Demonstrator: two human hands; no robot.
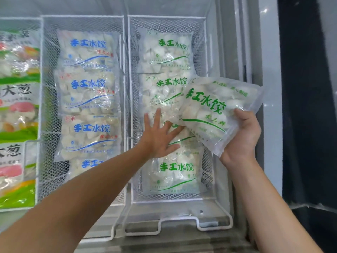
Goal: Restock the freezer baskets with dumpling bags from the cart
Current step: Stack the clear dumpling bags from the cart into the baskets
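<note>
Pale freezer wall beside a dark panel.

Two white wire baskets are seen, four blue-lettered dumpling bags counted in the left, four green-lettered bags in the right, a fifth held above it, and perhaps three colourful packs at far left.

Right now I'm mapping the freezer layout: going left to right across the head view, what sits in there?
Colourful bags → basket of blue-print dumpling bags → basket of green-print dumpling bags → held green-print bag in the right hand.
</note>
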